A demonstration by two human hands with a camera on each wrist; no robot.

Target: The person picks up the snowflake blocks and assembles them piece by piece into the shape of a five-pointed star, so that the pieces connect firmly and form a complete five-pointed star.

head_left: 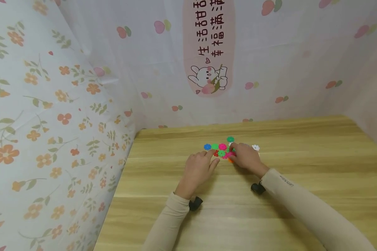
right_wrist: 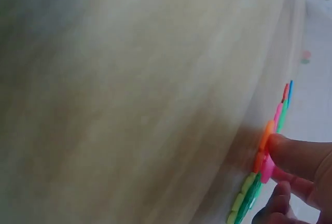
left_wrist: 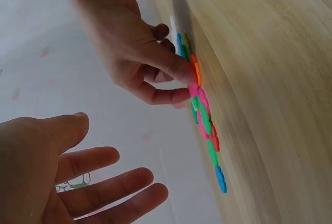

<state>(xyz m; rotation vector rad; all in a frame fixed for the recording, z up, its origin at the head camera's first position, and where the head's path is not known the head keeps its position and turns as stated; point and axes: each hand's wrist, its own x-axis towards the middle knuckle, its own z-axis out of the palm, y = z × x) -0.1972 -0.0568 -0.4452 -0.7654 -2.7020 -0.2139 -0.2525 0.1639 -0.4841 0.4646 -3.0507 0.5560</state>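
Several scalloped discs dot a streaky woodgrain tabletop.

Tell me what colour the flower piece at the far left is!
That flower piece is blue, clearest in the head view.

The pale pink, rounded cloth panel bears dark brown characters, 生活甜甜 and 幸福满满, cropped at the top; tiny lettering on the beige fabric right sleeve is unreadable.
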